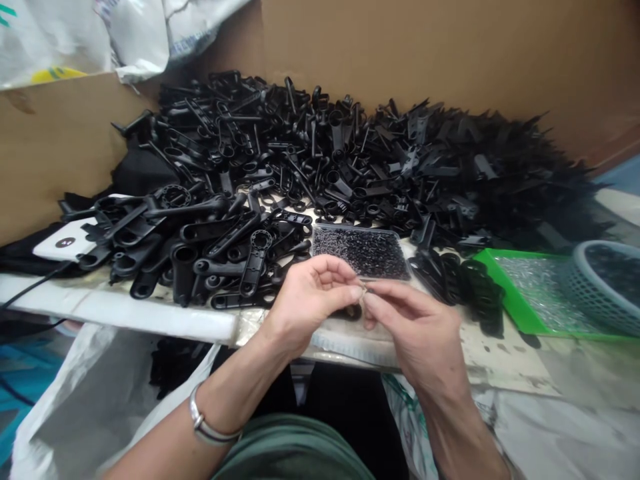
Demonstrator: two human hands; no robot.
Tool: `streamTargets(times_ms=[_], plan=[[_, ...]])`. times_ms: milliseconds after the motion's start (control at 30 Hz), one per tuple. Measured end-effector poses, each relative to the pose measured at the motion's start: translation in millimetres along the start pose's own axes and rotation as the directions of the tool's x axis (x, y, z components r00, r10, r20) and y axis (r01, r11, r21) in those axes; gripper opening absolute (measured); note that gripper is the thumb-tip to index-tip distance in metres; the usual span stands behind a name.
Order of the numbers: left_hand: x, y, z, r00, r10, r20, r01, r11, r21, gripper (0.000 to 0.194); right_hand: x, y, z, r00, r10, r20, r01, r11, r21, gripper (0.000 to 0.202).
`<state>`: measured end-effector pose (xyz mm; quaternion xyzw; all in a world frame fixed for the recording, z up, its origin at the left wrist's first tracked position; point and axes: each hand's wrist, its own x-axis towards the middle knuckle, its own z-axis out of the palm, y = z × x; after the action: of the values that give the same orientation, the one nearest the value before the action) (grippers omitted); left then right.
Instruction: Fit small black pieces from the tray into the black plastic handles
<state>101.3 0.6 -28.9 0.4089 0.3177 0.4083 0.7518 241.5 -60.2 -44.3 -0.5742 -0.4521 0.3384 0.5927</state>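
My left hand [310, 293] and my right hand [415, 320] meet above the table's front edge, thumbs and forefingers pinched together. Whatever sits between the fingertips is too small and blurred to name. Just beyond the hands lies a clear shallow box [363, 250] filled with small dark and silvery pieces, perhaps screws or pins. To the left of my left hand spreads a group of black plastic arm-shaped parts [257, 263] with round ring ends. Beside my right hand are several flat black parts [483, 297].
A tall heap of black plastic parts [320, 140] leans against the cardboard wall [450, 53]. At right, a green tray [515, 303] holds small clear pieces and a grey basket [600, 287]. A white device [65, 240] lies at left. A white sack [75, 400] hangs below.
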Motion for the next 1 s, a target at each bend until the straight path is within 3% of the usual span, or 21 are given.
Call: streamTargets(times_ms=[267,467,633,800,1000], plan=[[-1.0,-2.1,1.7,0.999,0.033,0.001,-0.033,0.993,0.112,0.019,-2.7,-2.9,-3.3,0.999,-0.050,-0.018,0.046,0.985,-0.165,0.015],[-0.1,-3.7,3.7,0.999,0.050,-0.002,-0.049,0.986,0.159,0.018,-5.9,-7.6,-5.8,0.987,-0.158,0.018,0.156,0.942,-0.298,0.014],[0.0,-5.1,5.1,0.996,0.085,0.000,-0.083,0.979,0.186,0.016,-7.0,-5.9,-5.9,0.982,-0.185,0.037,0.187,0.932,-0.311,0.015],[-2.2,-4.7,5.1,0.994,0.095,-0.047,-0.086,0.985,0.152,0.021,-4.5,-0.9,-7.7,0.995,-0.071,-0.077,0.054,0.977,-0.204,0.010],[-4.7,-4.2,9.2,0.992,0.116,-0.041,-0.114,0.993,0.043,0.021,-6.8,0.1,-8.0,0.973,-0.228,-0.029,0.191,0.874,-0.447,0.007]])
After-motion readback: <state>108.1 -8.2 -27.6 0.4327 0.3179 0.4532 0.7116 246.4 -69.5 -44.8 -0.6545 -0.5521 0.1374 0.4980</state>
